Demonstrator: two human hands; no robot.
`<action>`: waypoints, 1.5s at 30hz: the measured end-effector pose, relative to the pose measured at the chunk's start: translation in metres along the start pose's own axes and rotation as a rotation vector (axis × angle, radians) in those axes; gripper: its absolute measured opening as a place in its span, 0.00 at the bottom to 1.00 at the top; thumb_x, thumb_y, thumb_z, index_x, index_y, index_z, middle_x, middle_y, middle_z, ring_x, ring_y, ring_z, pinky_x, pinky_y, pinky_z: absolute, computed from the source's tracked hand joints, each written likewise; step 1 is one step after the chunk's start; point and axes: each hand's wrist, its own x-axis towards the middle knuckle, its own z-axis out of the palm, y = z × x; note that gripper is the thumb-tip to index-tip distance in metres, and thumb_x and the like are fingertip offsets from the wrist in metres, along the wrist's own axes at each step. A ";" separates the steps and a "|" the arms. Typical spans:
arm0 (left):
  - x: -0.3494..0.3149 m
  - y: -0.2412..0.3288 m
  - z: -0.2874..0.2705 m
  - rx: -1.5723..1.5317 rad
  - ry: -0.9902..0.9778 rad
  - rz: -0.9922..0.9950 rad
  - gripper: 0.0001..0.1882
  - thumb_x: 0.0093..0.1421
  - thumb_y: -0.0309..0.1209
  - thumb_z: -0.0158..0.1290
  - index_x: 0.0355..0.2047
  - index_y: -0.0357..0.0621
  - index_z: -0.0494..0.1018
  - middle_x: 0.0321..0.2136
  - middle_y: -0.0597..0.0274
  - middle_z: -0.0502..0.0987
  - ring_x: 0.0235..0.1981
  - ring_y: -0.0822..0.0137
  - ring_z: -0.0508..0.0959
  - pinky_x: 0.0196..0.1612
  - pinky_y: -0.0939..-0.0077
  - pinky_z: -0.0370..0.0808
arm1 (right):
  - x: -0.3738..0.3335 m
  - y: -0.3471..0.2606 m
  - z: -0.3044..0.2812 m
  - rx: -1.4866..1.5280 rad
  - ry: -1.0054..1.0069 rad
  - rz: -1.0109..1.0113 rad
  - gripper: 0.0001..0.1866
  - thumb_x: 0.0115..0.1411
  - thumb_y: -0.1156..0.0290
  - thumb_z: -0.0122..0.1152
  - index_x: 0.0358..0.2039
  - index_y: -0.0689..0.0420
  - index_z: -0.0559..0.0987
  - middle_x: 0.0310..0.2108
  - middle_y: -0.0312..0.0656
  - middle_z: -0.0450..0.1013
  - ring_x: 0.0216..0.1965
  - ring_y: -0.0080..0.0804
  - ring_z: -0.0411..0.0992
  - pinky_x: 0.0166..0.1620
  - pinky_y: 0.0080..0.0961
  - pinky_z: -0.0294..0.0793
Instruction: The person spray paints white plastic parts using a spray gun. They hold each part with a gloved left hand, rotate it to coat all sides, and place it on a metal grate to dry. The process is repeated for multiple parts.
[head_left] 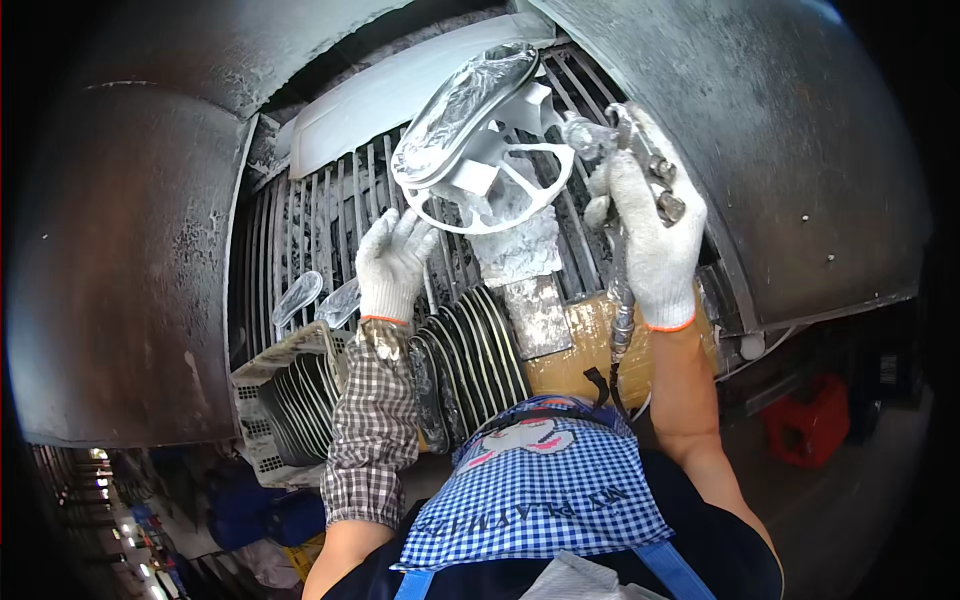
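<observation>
Left hand [393, 262], grip apart, is hovering at a white spoked ring [548, 190] — right hand [650, 220] is clamping a spray gun [662, 168]

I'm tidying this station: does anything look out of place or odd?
Two shiny oval pieces lie loose on the slats beside the crate, looking stray because the dark ovals stand in rows. Pale residue also crusts the slats unevenly.

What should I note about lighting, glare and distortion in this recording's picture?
In the head view, fisheye distortion bends the right metal panel and the corners go black; in the head view, bright reflections streak the shiny silver piece; in the head view, the red object sits in shadow, while the left hand is brightly lit.
</observation>
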 end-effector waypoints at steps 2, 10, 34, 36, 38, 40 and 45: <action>-0.003 -0.008 0.007 0.004 0.007 0.003 0.22 0.67 0.35 0.59 0.55 0.32 0.70 0.57 0.34 0.76 0.58 0.39 0.80 0.59 0.44 0.81 | 0.000 0.002 -0.001 0.028 0.026 -0.021 0.29 0.73 0.71 0.65 0.71 0.67 0.70 0.41 0.35 0.80 0.30 0.12 0.72 0.33 0.13 0.74; -0.029 -0.046 0.014 -0.025 0.043 -0.108 0.18 0.68 0.33 0.56 0.52 0.33 0.74 0.50 0.41 0.82 0.48 0.47 0.85 0.55 0.49 0.84 | -0.005 0.000 0.026 -0.068 -0.137 0.063 0.28 0.75 0.73 0.59 0.71 0.68 0.67 0.35 0.36 0.78 0.31 0.15 0.73 0.34 0.15 0.76; -0.033 -0.050 0.027 -0.091 -0.022 -0.103 0.31 0.69 0.34 0.54 0.68 0.30 0.64 0.63 0.40 0.74 0.61 0.45 0.77 0.66 0.46 0.76 | 0.006 -0.001 0.024 0.001 -0.082 0.113 0.27 0.73 0.74 0.62 0.70 0.68 0.70 0.47 0.42 0.81 0.39 0.18 0.77 0.42 0.18 0.79; -0.032 -0.049 0.023 -0.076 -0.021 -0.102 0.32 0.69 0.35 0.53 0.69 0.30 0.64 0.63 0.41 0.74 0.61 0.46 0.77 0.66 0.48 0.76 | 0.005 -0.005 0.020 0.040 -0.094 0.126 0.27 0.74 0.74 0.61 0.71 0.66 0.69 0.44 0.39 0.81 0.33 0.15 0.74 0.35 0.16 0.76; -0.030 -0.049 0.019 -0.079 -0.015 -0.093 0.34 0.68 0.35 0.54 0.70 0.29 0.63 0.64 0.41 0.73 0.61 0.46 0.77 0.66 0.50 0.76 | 0.003 -0.009 0.021 0.024 -0.042 0.094 0.28 0.74 0.74 0.60 0.71 0.67 0.68 0.42 0.39 0.81 0.32 0.16 0.74 0.35 0.16 0.76; -0.029 -0.045 0.020 -0.073 -0.034 -0.099 0.34 0.68 0.35 0.54 0.70 0.30 0.63 0.63 0.41 0.74 0.61 0.46 0.77 0.65 0.50 0.76 | 0.002 -0.012 0.019 -0.119 0.005 0.026 0.28 0.76 0.71 0.58 0.72 0.67 0.67 0.35 0.38 0.77 0.29 0.17 0.73 0.32 0.16 0.76; -0.026 -0.040 0.016 -0.089 0.000 -0.076 0.31 0.70 0.35 0.52 0.69 0.30 0.65 0.61 0.40 0.76 0.59 0.46 0.79 0.63 0.48 0.78 | -0.002 -0.015 0.011 -0.249 0.052 -0.045 0.27 0.76 0.72 0.58 0.72 0.67 0.67 0.35 0.37 0.77 0.30 0.16 0.73 0.33 0.15 0.76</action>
